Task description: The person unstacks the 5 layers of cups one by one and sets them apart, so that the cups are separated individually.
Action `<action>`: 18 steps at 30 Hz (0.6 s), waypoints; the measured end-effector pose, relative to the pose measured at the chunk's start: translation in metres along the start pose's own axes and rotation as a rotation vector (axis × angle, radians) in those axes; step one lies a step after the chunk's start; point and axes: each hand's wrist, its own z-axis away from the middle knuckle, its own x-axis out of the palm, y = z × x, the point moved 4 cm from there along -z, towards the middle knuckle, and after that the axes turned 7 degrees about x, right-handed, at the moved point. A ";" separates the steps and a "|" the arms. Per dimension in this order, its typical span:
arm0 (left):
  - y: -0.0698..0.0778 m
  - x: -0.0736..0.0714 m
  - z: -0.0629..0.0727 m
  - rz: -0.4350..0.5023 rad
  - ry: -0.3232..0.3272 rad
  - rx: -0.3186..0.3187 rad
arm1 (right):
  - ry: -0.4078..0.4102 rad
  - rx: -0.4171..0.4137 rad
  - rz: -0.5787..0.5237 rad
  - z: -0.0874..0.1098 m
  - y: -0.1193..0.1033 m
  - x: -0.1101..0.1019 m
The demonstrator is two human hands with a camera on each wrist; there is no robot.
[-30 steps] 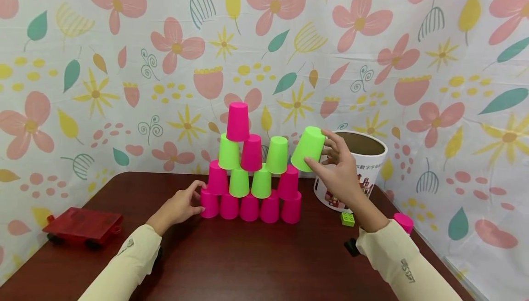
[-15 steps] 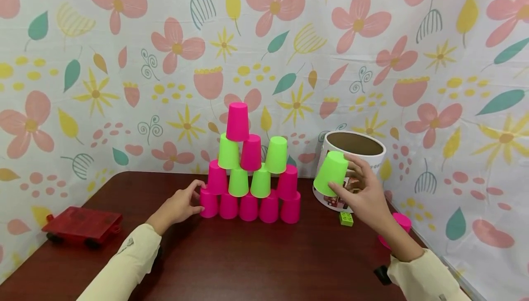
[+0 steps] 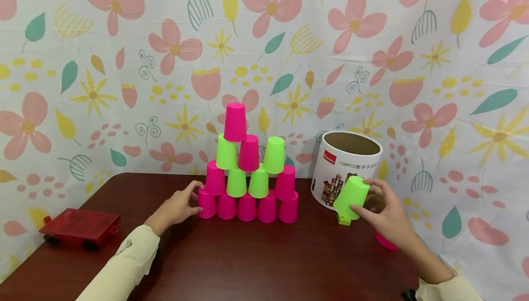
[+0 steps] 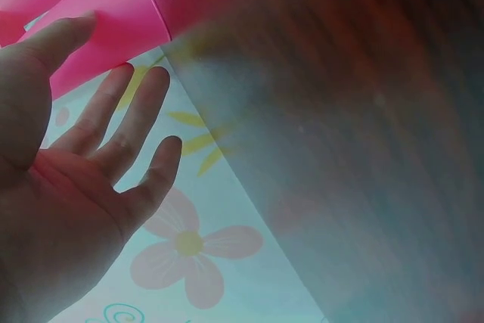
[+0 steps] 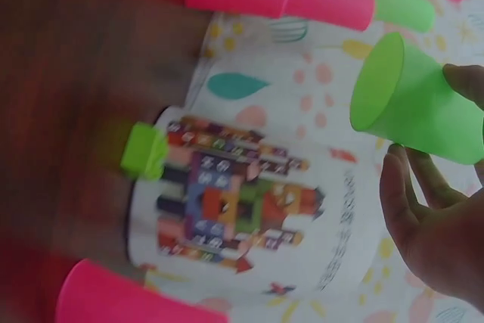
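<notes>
"What has the right hand (image 3: 385,210) got?"
"A green cup (image 3: 352,197), pinched between thumb and fingers, mouth tilted downward, off the table (image 3: 256,255)."
"Any risk there?"
"Probably the block (image 3: 344,220) below that grip: lowered onto it, the cup could tip. The bucket (image 3: 340,172), just beyond, might get bumped."
"And the left hand (image 3: 179,205)?"
"Fingers loosely spread, thumb at the corner cup (image 3: 207,203); how hard it presses, I can't tell. A nudge could shift that cup and topple the stack (image 3: 249,154) rising to that hand's right."
</notes>
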 end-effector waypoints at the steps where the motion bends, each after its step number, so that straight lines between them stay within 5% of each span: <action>1: 0.000 0.000 0.000 -0.001 0.000 0.001 | -0.009 0.000 0.013 0.002 0.004 -0.001; 18: 0.000 0.001 0.000 0.003 -0.002 -0.003 | -0.098 0.117 0.226 0.021 0.052 -0.006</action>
